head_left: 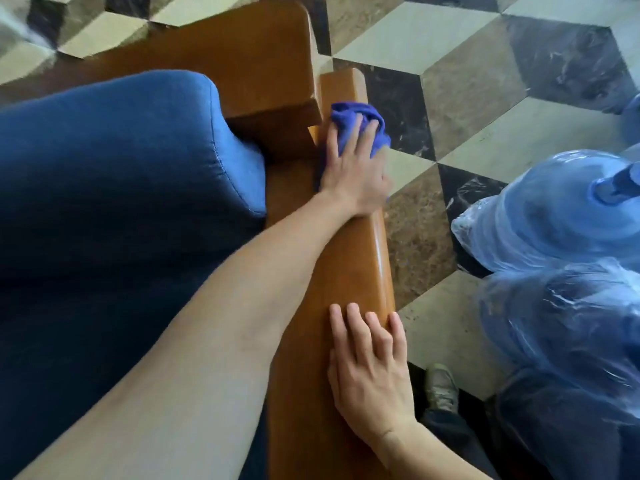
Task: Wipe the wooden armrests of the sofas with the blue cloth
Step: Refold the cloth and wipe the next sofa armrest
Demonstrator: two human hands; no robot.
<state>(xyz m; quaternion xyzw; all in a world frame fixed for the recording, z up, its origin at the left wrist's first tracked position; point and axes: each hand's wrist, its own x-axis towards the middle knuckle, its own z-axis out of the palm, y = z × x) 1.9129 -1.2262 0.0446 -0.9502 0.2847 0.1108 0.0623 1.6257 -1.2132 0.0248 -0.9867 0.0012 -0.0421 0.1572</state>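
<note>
While my left hand (pixel 349 171) presses the blue cloth (pixel 356 128) flat on the far end of the wooden armrest (pixel 349 258), fingers slightly spread on top, most of the cloth is bunched, part hidden under my palm. Right hand (pixel 370 372) lies flat on the near end, fingers loosely together. Water jugs (pixel 554 216) cut off at the right edge.

We see only part of the cloth (pixel 356 128); the left hand (pixel 353 174) covers the rest. The armrest (pixel 349 268) runs off the bottom edge, with both arms over stretches of it. At right, the bottles (pixel 554 216) are cut by the frame and blurred under plastic. The shoe (pixel 441 388) at lower right is half hidden.
</note>
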